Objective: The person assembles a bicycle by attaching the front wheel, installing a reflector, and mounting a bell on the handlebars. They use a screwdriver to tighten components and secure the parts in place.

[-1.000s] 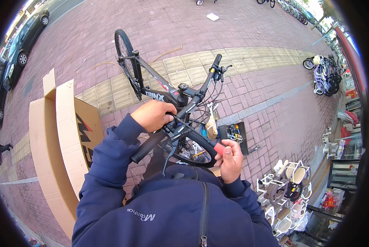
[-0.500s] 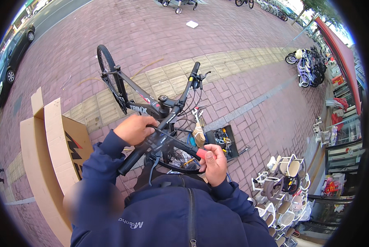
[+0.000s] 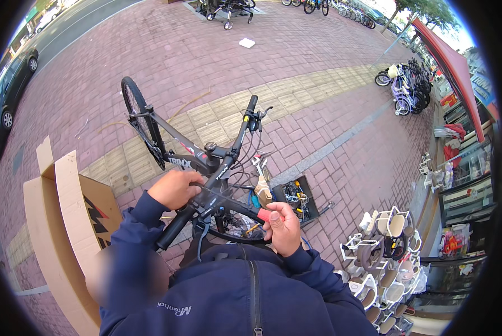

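A dark bicycle [image 3: 172, 131] stands in front of me, its handlebar [image 3: 223, 168] running from far right to near left. My left hand [image 3: 175, 189] is closed at the handlebar, fingers curled against its near half beside the cables. In my right hand [image 3: 285, 228] is a red-ended tool [image 3: 264, 214], pinched between thumb and fingers, just right of the handlebar. Its exact kind is hard to make out, since the fingers cover part of it. A black grip [image 3: 175, 228] and a brake lever [image 3: 204, 238] sit at the handlebar's near end.
A tool box [image 3: 314, 208] full of tools lies on the paving past my right hand, with a wrench [image 3: 259, 164] beside it. An open cardboard box [image 3: 74, 215] stands at left. White-framed child seats [image 3: 382, 263] crowd the right, near a shop front. Parked bicycles [image 3: 410, 92] stand farther off.
The view has shifted a little, so the scene sits slightly left and lower. Both hands keep nearly the same places at the handlebar, and the right one still grips the red-ended tool.
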Demonstrator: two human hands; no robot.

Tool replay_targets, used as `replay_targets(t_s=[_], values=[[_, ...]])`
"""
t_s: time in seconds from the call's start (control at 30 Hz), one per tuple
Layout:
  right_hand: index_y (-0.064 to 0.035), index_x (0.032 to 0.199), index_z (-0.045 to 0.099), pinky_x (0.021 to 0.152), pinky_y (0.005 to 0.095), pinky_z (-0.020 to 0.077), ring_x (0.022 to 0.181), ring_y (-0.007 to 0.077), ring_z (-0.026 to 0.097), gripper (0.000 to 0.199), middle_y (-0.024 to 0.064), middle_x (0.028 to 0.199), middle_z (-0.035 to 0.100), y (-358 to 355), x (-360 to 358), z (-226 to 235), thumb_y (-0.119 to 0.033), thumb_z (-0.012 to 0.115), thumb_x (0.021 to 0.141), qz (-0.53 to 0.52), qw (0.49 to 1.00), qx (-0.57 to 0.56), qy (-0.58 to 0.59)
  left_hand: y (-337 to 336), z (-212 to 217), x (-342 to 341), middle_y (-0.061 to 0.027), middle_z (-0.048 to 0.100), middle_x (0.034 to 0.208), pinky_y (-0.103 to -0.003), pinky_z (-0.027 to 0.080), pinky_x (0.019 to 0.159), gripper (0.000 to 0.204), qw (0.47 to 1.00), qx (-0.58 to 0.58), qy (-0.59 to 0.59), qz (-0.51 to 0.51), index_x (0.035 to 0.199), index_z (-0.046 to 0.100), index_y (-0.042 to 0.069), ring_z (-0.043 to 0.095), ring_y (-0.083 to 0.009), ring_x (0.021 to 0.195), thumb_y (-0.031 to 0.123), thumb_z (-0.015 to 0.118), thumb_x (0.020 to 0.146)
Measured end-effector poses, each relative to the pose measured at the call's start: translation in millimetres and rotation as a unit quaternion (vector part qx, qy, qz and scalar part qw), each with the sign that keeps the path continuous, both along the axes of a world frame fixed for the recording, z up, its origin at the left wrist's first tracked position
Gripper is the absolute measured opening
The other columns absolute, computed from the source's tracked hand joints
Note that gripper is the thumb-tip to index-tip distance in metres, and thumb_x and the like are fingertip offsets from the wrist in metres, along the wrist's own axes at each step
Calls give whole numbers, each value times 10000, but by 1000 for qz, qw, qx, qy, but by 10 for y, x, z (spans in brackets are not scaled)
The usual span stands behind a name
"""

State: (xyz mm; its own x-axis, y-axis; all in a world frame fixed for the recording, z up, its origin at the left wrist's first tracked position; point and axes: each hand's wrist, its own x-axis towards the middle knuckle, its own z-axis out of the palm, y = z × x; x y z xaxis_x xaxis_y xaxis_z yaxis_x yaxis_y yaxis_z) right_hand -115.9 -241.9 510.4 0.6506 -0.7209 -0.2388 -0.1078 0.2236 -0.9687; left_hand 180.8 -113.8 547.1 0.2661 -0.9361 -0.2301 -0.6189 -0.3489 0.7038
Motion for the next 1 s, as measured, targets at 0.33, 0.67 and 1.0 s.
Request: replay_targets(t_s=[0.33, 0.67, 1.0], values=[[7, 1254, 532, 571, 226, 476, 612, 74, 569, 498, 52, 840, 639, -33, -22, -56, -411, 642, 1006, 13, 986, -158, -47, -3, -3, -4, -198, 712, 905, -458, 532, 783, 230, 1000, 4, -8, -2, 1080, 707, 67, 675, -402, 866, 183, 664, 886], [23, 1260, 533, 652, 270, 539, 679, 117, 620, 397, 86, 933, 643, 1, -9, -34, -245, 662, 998, 7, 997, -76, -32, -4, -10, -1, -206, 709, 920, -453, 534, 795, 234, 1000, -12, -13, -16, 1085, 706, 56, 671, -408, 881, 177, 656, 891], [10, 1232, 542, 544, 235, 492, 591, 80, 574, 435, 62, 838, 649, 44, 29, -58, -337, 664, 1000, -18, 999, 11, -27, -20, 2, -2, -202, 710, 928, -447, 533, 794, 271, 1000, -7, -6, -10, 1092, 704, 41, 677, -400, 880, 233, 680, 902]])
